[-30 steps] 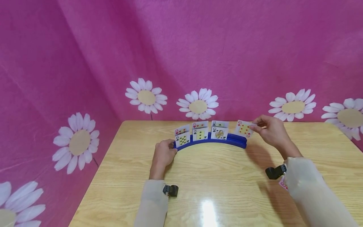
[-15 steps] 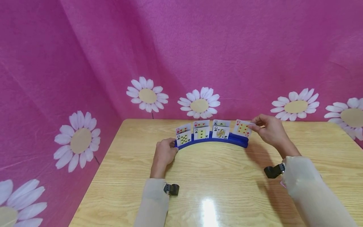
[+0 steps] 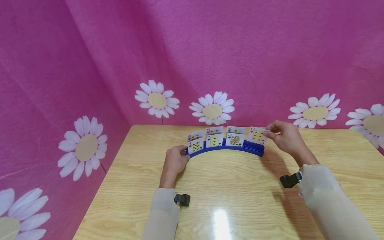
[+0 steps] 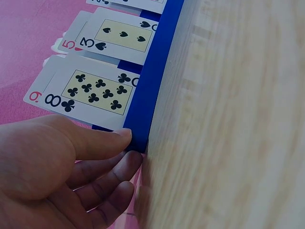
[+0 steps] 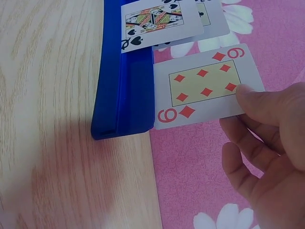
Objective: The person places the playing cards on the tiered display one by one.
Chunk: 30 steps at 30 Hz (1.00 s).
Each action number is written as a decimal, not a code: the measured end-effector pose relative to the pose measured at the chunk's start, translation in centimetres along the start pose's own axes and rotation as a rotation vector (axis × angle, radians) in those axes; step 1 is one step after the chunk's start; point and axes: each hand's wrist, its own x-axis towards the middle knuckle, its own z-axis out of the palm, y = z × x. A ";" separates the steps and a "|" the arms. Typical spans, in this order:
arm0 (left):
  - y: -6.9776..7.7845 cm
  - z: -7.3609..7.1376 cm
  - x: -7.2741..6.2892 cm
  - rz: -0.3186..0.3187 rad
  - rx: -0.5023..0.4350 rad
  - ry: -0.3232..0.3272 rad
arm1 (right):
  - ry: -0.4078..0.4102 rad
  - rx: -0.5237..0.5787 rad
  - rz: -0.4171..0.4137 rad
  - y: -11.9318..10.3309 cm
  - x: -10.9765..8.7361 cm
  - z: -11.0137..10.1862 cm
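Note:
A curved blue card holder (image 3: 228, 147) stands on the wooden table with playing cards in two rows. My left hand (image 3: 175, 161) grips its left end, thumb on the front edge beside the eight of clubs (image 4: 97, 90). Between thumb and fingers my right hand (image 3: 285, 138) pinches the six of diamonds (image 5: 204, 87) by its right side. That card's lower edge is right at the holder's back row, at the right end. Next to it in front stands the queen of spades (image 5: 157, 23). The three of spades (image 4: 123, 36) stands in the front row too.
Behind the table (image 3: 234, 193) hangs a pink cloth (image 3: 255, 66) with white daisies. Back-row cards, such as the two of clubs (image 3: 235, 129), stand behind the front ones. A pink-edged card (image 3: 300, 195) lies mostly hidden beneath the right sleeve.
The six of diamonds has shifted slightly left relative to the holder and straightened a little, still in my right hand. My left hand keeps its grip. The head view has drifted slightly.

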 end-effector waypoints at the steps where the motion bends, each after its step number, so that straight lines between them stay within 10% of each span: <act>1: 0.0 0.0 0.0 -0.002 -0.001 -0.001 | -0.002 0.002 0.003 0.0 0.0 0.0; 30: 0.1 -0.1 -0.1 -0.005 -0.013 -0.007 | -0.067 0.018 0.092 0.8 -0.5 0.7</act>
